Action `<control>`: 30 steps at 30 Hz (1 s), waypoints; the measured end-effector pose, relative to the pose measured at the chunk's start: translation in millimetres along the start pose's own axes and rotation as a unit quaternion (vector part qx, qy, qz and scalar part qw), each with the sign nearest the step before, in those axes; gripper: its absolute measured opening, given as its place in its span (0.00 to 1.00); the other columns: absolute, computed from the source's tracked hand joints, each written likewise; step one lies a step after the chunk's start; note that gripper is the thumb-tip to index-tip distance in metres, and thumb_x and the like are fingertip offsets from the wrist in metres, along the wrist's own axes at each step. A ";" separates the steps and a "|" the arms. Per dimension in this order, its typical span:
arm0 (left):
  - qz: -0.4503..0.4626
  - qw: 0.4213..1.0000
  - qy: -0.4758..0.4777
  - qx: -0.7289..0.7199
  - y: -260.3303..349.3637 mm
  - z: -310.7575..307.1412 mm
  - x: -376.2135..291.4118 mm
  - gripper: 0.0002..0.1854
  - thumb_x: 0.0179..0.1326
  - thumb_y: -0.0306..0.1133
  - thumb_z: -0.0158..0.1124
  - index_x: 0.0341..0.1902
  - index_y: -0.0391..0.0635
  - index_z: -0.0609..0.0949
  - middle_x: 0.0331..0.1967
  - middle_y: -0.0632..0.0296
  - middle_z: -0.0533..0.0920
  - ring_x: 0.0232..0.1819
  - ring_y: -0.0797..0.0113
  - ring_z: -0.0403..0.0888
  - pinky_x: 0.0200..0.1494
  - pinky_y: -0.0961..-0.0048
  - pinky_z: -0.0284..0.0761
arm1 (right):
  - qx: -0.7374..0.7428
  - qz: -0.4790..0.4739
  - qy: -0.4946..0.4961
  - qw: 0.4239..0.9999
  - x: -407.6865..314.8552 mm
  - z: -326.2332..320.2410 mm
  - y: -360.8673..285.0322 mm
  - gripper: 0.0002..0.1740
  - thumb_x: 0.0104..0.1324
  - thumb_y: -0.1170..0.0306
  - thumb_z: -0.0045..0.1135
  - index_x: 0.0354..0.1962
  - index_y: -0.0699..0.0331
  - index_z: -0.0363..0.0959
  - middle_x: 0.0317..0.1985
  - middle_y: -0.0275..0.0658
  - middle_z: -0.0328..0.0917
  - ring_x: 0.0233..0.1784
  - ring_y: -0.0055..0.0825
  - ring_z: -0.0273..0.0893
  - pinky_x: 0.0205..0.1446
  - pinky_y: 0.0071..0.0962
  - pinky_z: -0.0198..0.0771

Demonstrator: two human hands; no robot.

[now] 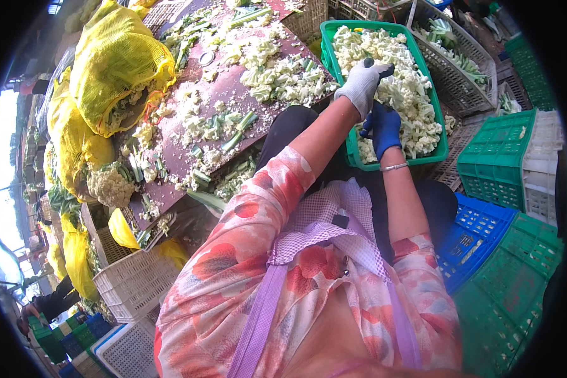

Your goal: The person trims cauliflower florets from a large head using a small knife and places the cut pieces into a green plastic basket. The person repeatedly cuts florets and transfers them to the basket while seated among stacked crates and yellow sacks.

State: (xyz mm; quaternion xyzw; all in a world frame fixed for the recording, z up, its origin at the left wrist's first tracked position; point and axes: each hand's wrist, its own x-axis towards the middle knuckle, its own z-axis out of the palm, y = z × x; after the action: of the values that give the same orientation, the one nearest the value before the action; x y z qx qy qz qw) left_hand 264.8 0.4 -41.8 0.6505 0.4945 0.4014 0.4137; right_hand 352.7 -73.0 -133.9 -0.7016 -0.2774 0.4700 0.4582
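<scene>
My left hand, in a whitish glove with dark fingertips, is over a green plastic crate. Cut cauliflower florets fill that crate almost to its rim. Just below it in the picture, my right hand wears a blue glove, its fingers curled towards the left wrist. Whether either hand grips a floret cannot be made out, as the gloves hide the palms. To the left, a reddish-brown board carries scattered florets, crumbs and cut stalks.
Yellow mesh sacks lie along the board's far left, beside a whole cauliflower head. Crates stand close by: a grey one with leaves, a green one, a blue one and a white one.
</scene>
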 end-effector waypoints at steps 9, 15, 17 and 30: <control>-0.231 0.870 -0.023 0.435 -188.6 -263.5 30.1 0.27 0.59 0.41 0.63 0.63 0.47 0.79 0.53 0.42 0.84 0.55 0.49 0.83 0.57 0.56 0.76 | 0.282 0.064 -0.030 0.957 -54.4 31.5 -79.1 0.09 0.69 0.63 0.58 0.34 0.57 0.70 0.18 0.31 0.69 0.15 0.21 0.68 0.16 0.30 0.71; -0.237 0.947 0.122 0.181 -124.2 -257.9 -3.7 0.25 0.51 0.31 0.73 0.54 0.38 0.83 0.43 0.53 0.88 0.41 0.66 0.86 0.45 0.69 0.81 | 0.212 0.022 -0.086 0.973 -81.9 64.9 -91.2 0.15 0.66 0.62 0.64 0.32 0.61 0.67 0.19 0.32 0.70 0.13 0.19 0.67 0.14 0.25 0.67; -0.190 0.966 0.136 0.113 -92.6 -246.5 -4.2 0.28 0.47 0.33 0.77 0.54 0.36 0.83 0.43 0.54 0.88 0.43 0.67 0.85 0.48 0.73 0.79 | 0.165 -0.030 -0.096 0.981 -78.6 72.0 -87.8 0.17 0.65 0.60 0.67 0.35 0.63 0.70 0.20 0.32 0.72 0.13 0.18 0.68 0.16 0.23 0.67; -0.195 0.872 -0.094 -0.439 5.1 -151.9 -33.4 0.24 0.68 0.35 0.64 0.64 0.39 0.72 0.53 0.55 0.82 0.51 0.66 0.83 0.50 0.66 0.82 | 0.158 -0.206 -0.151 0.954 -65.3 68.5 -103.2 0.19 0.62 0.64 0.69 0.48 0.63 0.79 0.33 0.32 0.83 0.32 0.16 0.80 0.36 0.22 0.75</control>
State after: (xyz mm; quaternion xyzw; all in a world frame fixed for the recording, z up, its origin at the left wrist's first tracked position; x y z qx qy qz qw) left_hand 118.6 -11.6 10.1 0.3270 0.3433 0.4251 0.7711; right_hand 267.9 -56.3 -23.7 -0.4687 -0.4041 0.5037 0.6028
